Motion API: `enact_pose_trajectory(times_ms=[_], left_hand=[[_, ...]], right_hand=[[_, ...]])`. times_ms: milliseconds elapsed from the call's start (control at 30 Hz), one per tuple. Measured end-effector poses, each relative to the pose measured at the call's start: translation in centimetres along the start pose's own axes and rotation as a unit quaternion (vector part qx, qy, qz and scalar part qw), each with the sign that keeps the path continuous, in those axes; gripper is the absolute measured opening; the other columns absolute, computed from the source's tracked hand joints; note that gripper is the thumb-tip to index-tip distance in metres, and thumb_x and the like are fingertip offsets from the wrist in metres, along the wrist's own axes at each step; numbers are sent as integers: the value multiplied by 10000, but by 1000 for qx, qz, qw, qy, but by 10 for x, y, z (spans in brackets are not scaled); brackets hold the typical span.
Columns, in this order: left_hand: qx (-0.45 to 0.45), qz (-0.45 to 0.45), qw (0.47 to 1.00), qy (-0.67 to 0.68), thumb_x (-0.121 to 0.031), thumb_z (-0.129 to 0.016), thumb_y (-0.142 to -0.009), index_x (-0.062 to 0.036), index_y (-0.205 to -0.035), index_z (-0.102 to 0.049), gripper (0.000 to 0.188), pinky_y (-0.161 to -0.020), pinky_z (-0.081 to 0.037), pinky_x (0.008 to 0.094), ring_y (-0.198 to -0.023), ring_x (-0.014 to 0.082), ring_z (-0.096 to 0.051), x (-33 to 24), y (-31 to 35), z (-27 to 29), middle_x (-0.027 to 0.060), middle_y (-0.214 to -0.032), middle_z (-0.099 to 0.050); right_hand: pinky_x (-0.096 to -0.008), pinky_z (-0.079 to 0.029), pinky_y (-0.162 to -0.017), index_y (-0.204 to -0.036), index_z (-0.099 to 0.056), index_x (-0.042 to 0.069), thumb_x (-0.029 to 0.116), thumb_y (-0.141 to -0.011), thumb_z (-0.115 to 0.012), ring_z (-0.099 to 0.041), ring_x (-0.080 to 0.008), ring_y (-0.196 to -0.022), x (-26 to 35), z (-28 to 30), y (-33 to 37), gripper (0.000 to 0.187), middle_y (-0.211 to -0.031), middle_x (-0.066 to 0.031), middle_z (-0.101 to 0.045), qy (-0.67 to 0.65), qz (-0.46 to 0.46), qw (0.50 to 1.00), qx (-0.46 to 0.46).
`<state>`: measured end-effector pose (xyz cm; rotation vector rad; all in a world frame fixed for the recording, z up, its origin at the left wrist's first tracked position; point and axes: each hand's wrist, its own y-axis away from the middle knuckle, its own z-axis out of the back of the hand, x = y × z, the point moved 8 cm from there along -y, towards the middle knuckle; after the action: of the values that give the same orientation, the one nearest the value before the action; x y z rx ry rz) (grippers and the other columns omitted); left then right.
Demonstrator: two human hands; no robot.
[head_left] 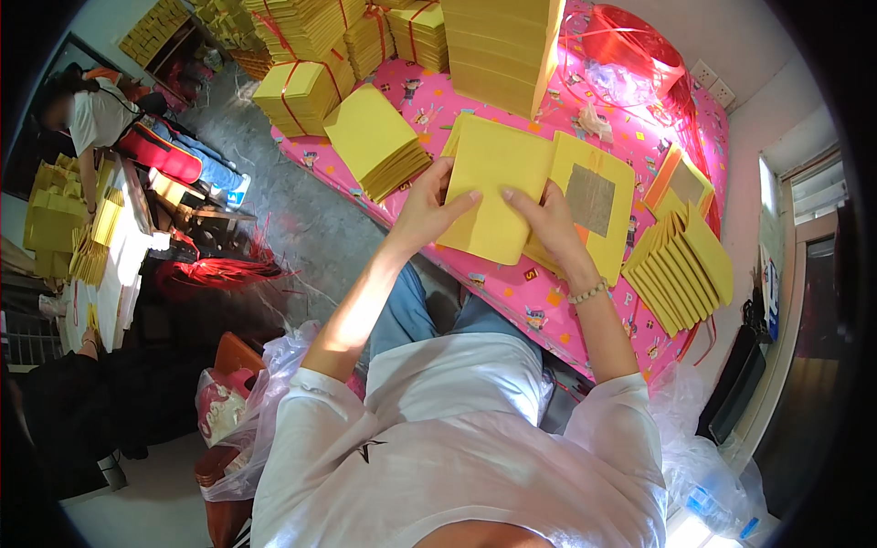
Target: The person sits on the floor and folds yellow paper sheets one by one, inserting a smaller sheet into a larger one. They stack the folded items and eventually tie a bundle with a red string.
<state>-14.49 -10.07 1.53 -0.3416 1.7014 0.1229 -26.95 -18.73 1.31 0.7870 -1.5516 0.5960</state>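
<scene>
Between both hands I hold a yellow paper folder (pixel 498 183) over the front edge of a table with a pink patterned cover (pixel 512 292). My left hand (pixel 434 205) grips its left side, thumb on top and fingers beneath. On the right side my right hand (pixel 546 219) pinches it the same way, a beaded bracelet at the wrist. Just right lies another yellow folder (pixel 610 155) with a grey rectangle on it, partly under the held one. A slanted stack of yellow folders (pixel 375 137) sits to the left, and a fanned row of folders (pixel 678 269) to the right.
Bundles tied with red strap (pixel 301 96) and a tall yellow stack (pixel 498 55) stand at the back. Red strapping coil (pixel 630 55) lies at the back right. At far left a person (pixel 105 114) leans over another table. Plastic bags (pixel 274 393) hang near my left elbow.
</scene>
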Motion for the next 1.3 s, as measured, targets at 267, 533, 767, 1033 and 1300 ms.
enact_pose_trajectory(times_ms=[267,533,767,1033,1300], left_hand=[[4,138,988,66,-374,-496,-982,-48,-1224,-508,406,-756,-474,216,-919,56,-578,4,-1,-5,10,-1034,-603],[-20,171,984,39,-388,-470,-988,-69,-1216,-513,395,-695,-478,208,-893,37,-576,1,-3,-7,-14,-1022,-601],[10,154,987,39,-361,-467,-992,-73,-1202,-517,360,-681,-483,209,-867,33,-579,1,-7,-11,-22,-1009,-601],[34,134,990,23,-358,-464,-993,-61,-1171,-530,352,-661,-487,212,-846,29,-574,2,-9,-12,-22,-987,-601],[50,86,995,1,-250,-498,-983,-7,-1213,-501,334,-786,-472,233,-940,70,-565,-9,-9,-15,26,-1050,-611]], right_hand=[[-290,-525,-809,-1215,-492,-59,160,-884,-634,-617,-167,-979,-10,5,3,422,-1127,-124,-601,-165,-19,986,-30],[-286,-526,-810,-1192,-511,-58,167,-889,-625,-625,-160,-961,-14,8,4,394,-1100,-118,-618,-188,-49,980,-33],[-283,-527,-818,-1200,-507,-55,174,-887,-626,-621,-163,-976,-13,7,5,405,-1118,-121,-612,-205,-55,977,-29],[-275,-526,-833,-1218,-488,-54,174,-896,-613,-613,-156,-991,-17,7,5,415,-1131,-114,-597,-223,-76,972,-17],[-282,-509,-858,-1232,-488,-45,163,-895,-620,-603,-155,-1013,-17,10,6,417,-1153,-111,-598,-178,-40,983,-10]])
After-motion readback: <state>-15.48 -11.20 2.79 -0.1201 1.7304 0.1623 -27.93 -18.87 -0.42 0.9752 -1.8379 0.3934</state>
